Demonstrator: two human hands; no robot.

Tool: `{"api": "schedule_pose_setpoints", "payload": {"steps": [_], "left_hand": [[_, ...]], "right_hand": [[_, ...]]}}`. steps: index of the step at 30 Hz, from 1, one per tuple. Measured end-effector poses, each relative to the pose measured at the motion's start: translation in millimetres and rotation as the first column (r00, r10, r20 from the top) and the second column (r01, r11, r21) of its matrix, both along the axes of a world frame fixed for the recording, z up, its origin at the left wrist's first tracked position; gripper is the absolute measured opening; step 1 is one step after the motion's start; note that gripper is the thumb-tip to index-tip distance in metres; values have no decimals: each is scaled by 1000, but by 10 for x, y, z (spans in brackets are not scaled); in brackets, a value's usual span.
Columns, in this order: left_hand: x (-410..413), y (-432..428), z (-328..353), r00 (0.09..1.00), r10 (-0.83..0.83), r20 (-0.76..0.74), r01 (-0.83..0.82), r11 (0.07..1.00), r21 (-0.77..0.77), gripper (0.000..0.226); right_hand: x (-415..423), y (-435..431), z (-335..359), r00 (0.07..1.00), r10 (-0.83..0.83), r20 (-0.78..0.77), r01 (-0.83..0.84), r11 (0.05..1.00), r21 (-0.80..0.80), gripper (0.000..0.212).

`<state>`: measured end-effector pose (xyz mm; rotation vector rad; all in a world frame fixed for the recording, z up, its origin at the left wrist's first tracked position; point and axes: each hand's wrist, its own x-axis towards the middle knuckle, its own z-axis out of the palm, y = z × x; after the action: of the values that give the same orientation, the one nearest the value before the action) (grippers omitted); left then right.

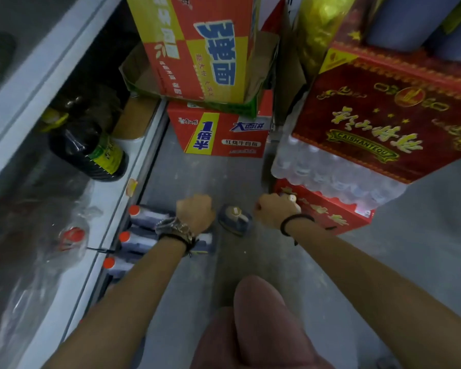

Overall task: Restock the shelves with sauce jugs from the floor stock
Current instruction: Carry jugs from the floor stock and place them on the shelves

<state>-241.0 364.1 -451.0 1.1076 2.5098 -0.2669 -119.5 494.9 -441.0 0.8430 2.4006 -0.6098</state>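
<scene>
Several dark sauce jugs with orange caps (pixel 133 210) lie on the grey floor against the shelf base. One jug with a cream cap (pixel 234 219) stands free between my hands. My left hand (pixel 194 211), watch on its wrist, curls down over the top of another jug (pixel 205 241), whose labelled body shows below the wrist; the fingers are hidden. My right hand (pixel 276 209) is closed round the top of a jug whose cream cap (pixel 292 198) peeks out beside it. A large dark jug (pixel 91 153) stands on the white shelf (pixel 133 169) at the left.
Red noodle cartons (pixel 224 131) are stacked at the end of the aisle. At the right, a red gift box (pixel 383 115) sits on a pack of water bottles (pixel 330 177) and another red box (pixel 328 211). Plastic-wrapped goods (pixel 72 235) fill the near shelf. My knee (pixel 261 315) is below.
</scene>
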Motion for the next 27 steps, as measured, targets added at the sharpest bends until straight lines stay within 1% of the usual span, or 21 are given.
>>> {"api": "schedule_pose_setpoints", "payload": {"steps": [2, 7, 12, 17, 19, 21, 24, 27], "left_hand": [[11, -12, -385, 1000, 2, 24, -2, 1000, 4, 28], [-52, 36, -1219, 996, 24, 90, -27, 999, 42, 29], [-170, 199, -1756, 997, 37, 69, -46, 990, 131, 32], [-214, 227, -2295, 998, 24, 59, -32, 990, 138, 29], [-220, 258, -2450, 998, 14, 65, -24, 988, 150, 26], [-223, 301, -2556, 997, 9, 75, -23, 983, 180, 24], [-224, 351, -2685, 996, -2, 85, -15, 981, 191, 23], [-254, 364, -2832, 995, 1, 96, -19, 981, 191, 22]], "right_hand": [[18, -9, -367, 1000, 7, -2, -7, 1000, 11, 22], [-39, -10, -1191, 1000, -29, 5, 29, 999, -15, 30], [-243, -23, -1963, 999, -38, -33, 38, 999, 5, 29], [-318, -52, -2542, 999, -13, -31, 14, 999, 36, 35], [-318, -43, -2752, 1000, -4, -26, 4, 1000, 16, 35], [-310, -37, -2939, 999, -33, -39, 34, 999, 8, 37], [-319, -14, -3175, 988, -145, -56, 148, 987, 66, 44], [-358, 49, -3350, 976, -217, -34, 217, 976, 1, 58]]}}
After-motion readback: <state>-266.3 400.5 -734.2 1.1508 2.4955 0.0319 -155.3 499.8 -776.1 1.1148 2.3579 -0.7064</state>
